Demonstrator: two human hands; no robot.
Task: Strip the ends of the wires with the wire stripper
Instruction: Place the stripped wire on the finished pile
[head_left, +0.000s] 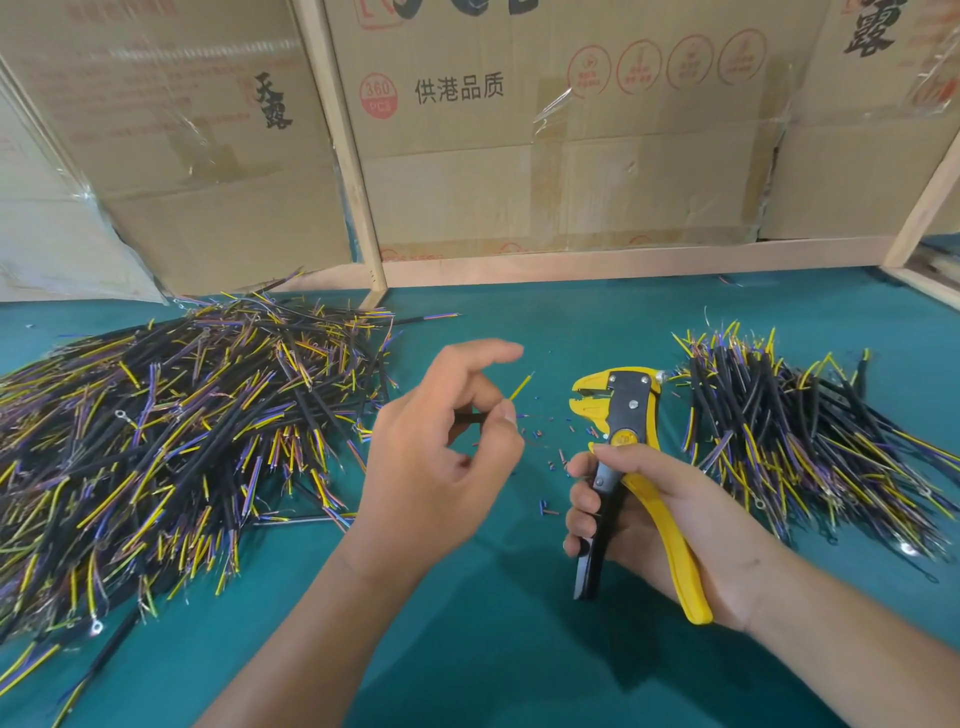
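While the left hand (441, 447) pinches a yellow-tipped wire (519, 387) at frame centre, its other fingers loosely spread, the right hand (670, 525) curls round the wire stripper (621, 415) just right of it, jaws parted, between two wire piles (171, 431).

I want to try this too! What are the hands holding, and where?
Left hand pinches a wire just below its yellow tip. Right hand grips the wire stripper by its handles.
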